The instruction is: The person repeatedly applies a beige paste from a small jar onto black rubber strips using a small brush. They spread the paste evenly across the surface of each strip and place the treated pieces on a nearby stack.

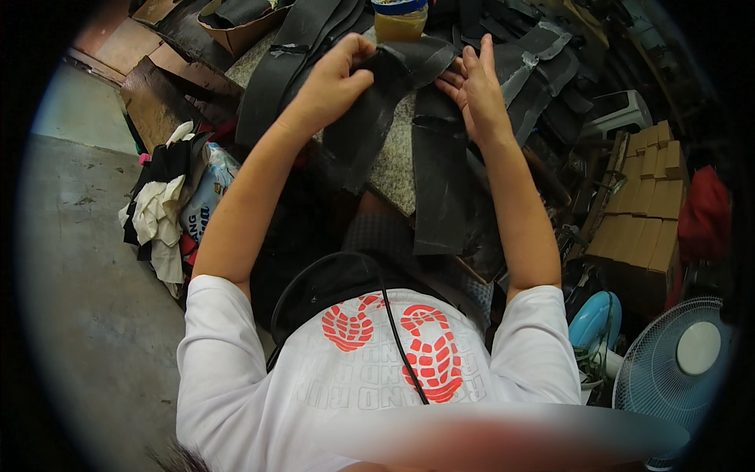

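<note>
Head view: the black strip (376, 102) is held over the speckled worktop (397, 157), just nearer the body than the blue-lidded jar (399, 25); its upper part is grasped between the curled fingers and thumb of the left hand (336, 80); at its right end, the fingers of the right hand (480, 96) are mostly extended; whether it is pinched there cannot be told; positioning is judged in hand; next, a secure right-hand grasp appears to be required.
</note>
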`<state>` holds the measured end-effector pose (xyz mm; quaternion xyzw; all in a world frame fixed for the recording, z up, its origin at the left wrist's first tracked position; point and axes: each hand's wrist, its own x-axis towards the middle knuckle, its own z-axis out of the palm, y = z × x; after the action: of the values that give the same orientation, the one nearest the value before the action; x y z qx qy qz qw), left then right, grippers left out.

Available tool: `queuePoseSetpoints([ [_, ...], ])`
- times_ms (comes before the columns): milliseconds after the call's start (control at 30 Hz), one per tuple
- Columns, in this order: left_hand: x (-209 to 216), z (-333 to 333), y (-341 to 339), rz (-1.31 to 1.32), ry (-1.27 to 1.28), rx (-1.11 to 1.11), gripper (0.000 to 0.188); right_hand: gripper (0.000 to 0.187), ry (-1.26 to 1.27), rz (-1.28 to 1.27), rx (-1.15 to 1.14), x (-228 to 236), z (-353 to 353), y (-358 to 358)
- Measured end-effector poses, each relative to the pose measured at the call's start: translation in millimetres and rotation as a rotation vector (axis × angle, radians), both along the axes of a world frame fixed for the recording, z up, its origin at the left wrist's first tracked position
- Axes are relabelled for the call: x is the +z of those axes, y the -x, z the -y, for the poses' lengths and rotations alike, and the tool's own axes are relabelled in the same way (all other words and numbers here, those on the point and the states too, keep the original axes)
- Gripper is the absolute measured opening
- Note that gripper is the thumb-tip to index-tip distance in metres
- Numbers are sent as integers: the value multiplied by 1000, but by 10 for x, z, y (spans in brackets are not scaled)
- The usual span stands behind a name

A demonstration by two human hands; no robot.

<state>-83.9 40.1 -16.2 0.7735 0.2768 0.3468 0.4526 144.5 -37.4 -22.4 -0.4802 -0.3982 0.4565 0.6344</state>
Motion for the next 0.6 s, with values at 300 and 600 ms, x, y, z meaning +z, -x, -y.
queuePoseSetpoints([
  [300, 1079, -309, -650, 424, 47, -402, 68, 83, -217, 18, -182, 4, 207, -10],
  [600, 878, -1249, -2244, 676, 133, -577, 74, 68, -520, 242, -732, 197, 373, -500],
])
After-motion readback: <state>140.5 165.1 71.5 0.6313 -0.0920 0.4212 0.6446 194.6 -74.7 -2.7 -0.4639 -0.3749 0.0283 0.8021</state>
